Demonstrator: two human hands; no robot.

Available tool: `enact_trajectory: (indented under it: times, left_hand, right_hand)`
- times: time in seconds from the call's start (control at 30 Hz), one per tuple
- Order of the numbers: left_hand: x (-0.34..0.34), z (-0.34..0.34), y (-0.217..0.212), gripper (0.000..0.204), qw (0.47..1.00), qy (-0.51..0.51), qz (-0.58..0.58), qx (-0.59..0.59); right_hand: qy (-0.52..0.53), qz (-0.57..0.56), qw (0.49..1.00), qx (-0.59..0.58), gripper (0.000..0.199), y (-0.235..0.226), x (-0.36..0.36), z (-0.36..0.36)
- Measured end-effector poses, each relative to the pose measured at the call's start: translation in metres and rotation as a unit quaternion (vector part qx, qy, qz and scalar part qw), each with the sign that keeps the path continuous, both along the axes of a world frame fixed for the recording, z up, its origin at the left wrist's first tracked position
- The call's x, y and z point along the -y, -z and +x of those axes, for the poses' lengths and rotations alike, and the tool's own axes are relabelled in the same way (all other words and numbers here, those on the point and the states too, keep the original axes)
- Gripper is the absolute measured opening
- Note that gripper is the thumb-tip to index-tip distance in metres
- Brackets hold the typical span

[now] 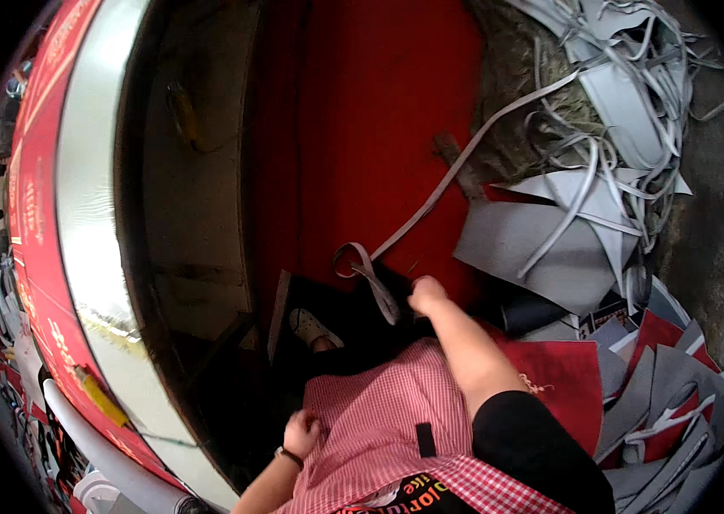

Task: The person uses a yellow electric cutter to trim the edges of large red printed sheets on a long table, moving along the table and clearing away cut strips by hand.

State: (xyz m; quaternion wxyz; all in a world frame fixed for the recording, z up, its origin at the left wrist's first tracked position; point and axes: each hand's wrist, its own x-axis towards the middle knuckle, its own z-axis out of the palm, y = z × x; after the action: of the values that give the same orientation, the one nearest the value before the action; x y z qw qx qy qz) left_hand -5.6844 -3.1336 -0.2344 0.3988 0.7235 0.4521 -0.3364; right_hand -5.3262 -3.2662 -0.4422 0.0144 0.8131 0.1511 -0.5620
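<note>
I see the right hand [427, 295] reaching down, fingers pinched on a long grey strip [430, 201] that loops at the red floor [362, 128] and runs up toward the grey offcut heap [602, 197]. The left hand [301, 433] is curled loosely against the red checked apron [379, 420], grasping nothing I can make out.
</note>
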Motion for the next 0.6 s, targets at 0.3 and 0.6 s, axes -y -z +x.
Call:
enact_trajectory:
  times: [0.3,0.6]
  left_hand:
    - [0.025,-0.059,0.036,0.016,0.98,0.02,0.197,-0.023]
    - [0.019,-0.071,0.037,0.011,0.963,0.055,0.264,0.021]
  right_hand:
    - [-0.113,0.047,0.991,0.057,0.045,0.225,-0.078,-0.118]
    - [-0.335,0.096,0.917,0.192,0.049,0.28,-0.06,-0.116]
